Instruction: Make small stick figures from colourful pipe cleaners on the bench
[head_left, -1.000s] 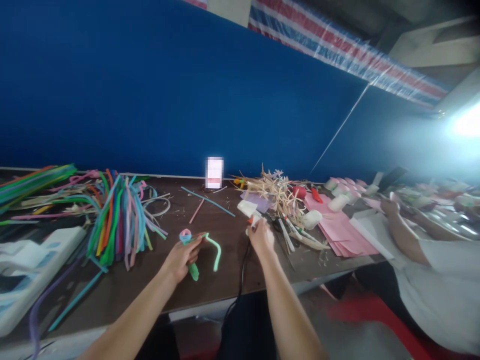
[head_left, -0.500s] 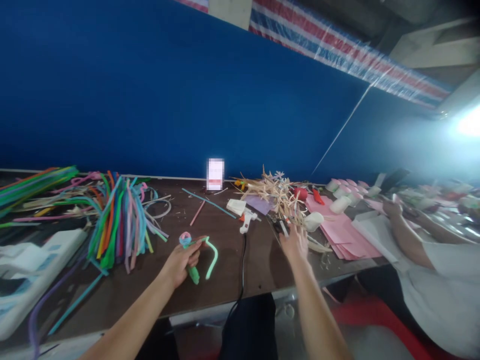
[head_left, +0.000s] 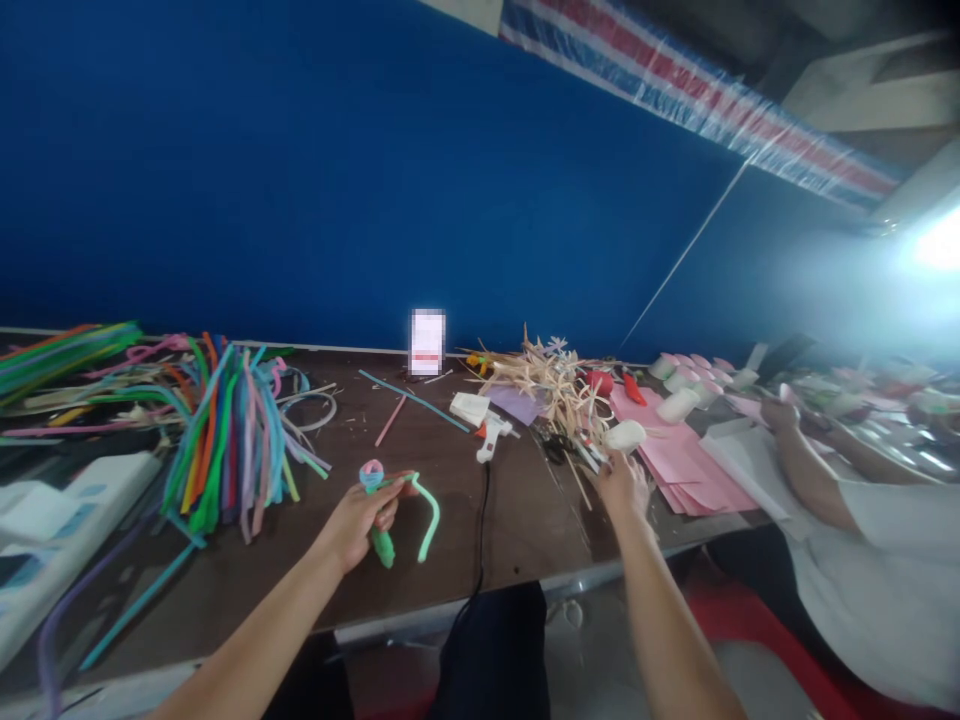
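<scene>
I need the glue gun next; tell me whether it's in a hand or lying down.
Lying down: the glue gun rests on the table, with neither hand touching it.

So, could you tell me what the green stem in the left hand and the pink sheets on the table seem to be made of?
Green stem: likely a fuzzy pipe cleaner; it looks matte and holds bends. Pink sheets: probably matte paper or thin foam, lying flat and stacked.

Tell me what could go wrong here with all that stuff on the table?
The white glue gun lies on the brown table with its black cord running off the front edge between the arms; an arm could snag it and drag the gun down. The right hand reaches into thin white sticks beside a straw-coloured pile, so it may knock pieces off. The left hand grips a green pipe-cleaner flower, which could get squashed.
</scene>
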